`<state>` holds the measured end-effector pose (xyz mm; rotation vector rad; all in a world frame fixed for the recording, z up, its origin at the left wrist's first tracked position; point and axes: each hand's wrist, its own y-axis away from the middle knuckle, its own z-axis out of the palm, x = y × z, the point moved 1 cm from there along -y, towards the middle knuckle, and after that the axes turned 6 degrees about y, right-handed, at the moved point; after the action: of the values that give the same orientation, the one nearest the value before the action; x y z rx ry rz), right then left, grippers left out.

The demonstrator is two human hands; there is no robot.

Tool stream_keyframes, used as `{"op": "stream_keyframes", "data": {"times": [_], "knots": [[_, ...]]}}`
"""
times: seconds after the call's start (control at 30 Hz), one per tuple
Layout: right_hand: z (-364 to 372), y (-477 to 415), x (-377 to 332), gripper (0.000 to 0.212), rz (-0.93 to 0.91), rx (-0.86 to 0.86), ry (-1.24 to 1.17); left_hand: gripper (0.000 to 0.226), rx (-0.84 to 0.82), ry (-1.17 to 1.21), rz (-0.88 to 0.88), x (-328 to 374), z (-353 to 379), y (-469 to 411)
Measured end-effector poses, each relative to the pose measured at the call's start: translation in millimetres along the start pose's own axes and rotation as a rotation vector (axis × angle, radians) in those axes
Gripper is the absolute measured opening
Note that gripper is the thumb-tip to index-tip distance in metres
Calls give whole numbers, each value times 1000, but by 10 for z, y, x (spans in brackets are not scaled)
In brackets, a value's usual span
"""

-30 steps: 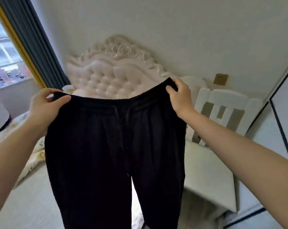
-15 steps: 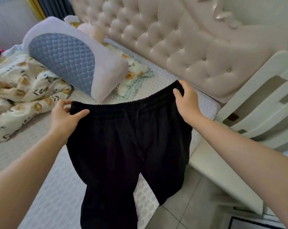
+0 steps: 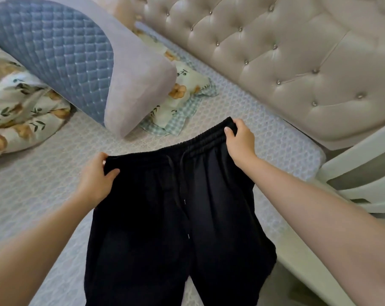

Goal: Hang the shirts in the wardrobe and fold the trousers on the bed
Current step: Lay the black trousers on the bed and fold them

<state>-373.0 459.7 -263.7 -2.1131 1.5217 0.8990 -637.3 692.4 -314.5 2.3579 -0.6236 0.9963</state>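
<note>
Black drawstring trousers point(image 3: 176, 217) are spread front-up over the bed's pale patterned mattress point(image 3: 43, 184), waistband toward the headboard, legs running off the bottom of the view. My left hand point(image 3: 96, 177) pinches the waistband's left corner, thumb on top. At the right corner of the waistband my right hand point(image 3: 240, 140) grips the elastic. No shirts or wardrobe are in view.
A large blue-and-lilac quilted pillow point(image 3: 76, 56) lies at the upper left on a floral duvet point(image 3: 17, 107). The tufted beige headboard point(image 3: 286, 62) runs along the right. A white piece of furniture point(image 3: 363, 173) stands beside the bed's right edge.
The trousers came down from being held up in the air to lying over the mattress. My view tilted down from the wall to the bed. Both hands kept their grip.
</note>
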Motion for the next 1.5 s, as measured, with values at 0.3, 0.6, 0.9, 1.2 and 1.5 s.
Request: {"op": "stream_keyframes", "data": {"times": [0.3,0.6,0.9,1.2,1.5], "knots": [[672,-1389,721,33,-50,15,77,13,-22,-160,-33,-181,1146,-1058],[-70,-3174,855,26,-60,295,221,6,173,-146,321,1417,1592,-2500],[377,-3619,1467,24,-14,275,115,40,235,-329,389,1628,2224,-3055],[839,-3507,2339,50,13,21,190,63,1,-945,326,737,3077,-3043],[547,-2907,2575,47,88,-58,449,71,-43,-997,182,1059,3072,-2701]]}}
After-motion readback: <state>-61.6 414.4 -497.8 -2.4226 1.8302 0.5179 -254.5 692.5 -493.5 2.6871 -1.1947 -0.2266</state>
